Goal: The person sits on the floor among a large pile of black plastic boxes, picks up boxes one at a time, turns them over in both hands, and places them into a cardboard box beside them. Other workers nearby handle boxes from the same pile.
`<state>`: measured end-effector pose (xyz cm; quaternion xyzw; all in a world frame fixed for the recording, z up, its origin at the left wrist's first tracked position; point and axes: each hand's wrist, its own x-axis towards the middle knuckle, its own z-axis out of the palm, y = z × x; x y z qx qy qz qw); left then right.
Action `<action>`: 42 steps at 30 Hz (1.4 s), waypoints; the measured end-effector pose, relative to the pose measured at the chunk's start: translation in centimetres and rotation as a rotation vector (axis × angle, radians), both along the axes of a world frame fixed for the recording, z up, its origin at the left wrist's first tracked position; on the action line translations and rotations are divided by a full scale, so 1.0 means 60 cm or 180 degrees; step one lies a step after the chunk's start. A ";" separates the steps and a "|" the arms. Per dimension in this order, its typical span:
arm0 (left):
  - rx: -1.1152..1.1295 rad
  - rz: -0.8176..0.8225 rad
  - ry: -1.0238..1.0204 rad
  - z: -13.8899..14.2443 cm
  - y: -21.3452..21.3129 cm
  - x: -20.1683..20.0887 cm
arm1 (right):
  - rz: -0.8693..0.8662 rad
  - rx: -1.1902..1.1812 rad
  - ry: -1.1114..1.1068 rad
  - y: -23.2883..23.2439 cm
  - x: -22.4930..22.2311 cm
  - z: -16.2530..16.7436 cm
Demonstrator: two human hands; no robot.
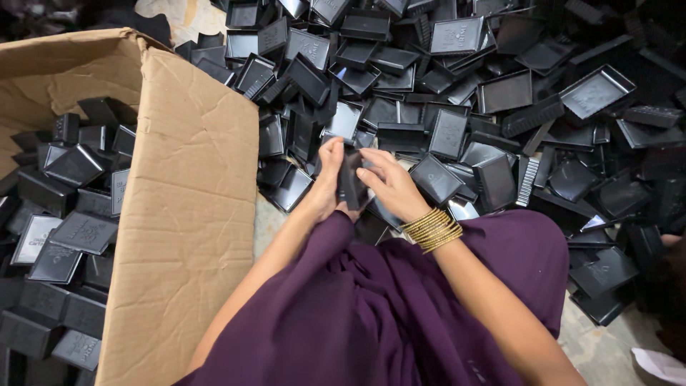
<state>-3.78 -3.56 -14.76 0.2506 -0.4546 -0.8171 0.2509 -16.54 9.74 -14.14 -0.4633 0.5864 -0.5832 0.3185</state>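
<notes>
My left hand [327, 180] and my right hand [389, 184] meet at the middle of the view, both closed around one small black plastic box [350, 182] held on edge between them. Gold bangles [431, 229] circle my right wrist. My purple garment [386, 307] fills the foreground below the hands. Just beyond the hands lies a big heap of black plastic lids and trays [457, 107].
A large open cardboard box [189, 214] stands at the left, holding several closed black boxes [71, 229]. The heap of black parts spreads across the floor to the top and right. A strip of pale floor [614, 343] shows at the lower right.
</notes>
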 end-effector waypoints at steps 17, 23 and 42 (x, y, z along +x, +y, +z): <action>-0.0754 0.0146 0.0391 0.029 0.017 0.009 | -0.0282 0.0345 -0.0338 0.009 0.017 0.077; -0.1024 -0.0071 0.0378 0.040 0.025 0.006 | -0.0284 0.0837 -0.0023 0.007 0.035 0.090; -0.3187 0.1154 -0.0801 0.110 0.019 0.030 | 0.0004 0.0338 -0.0379 0.008 0.001 0.071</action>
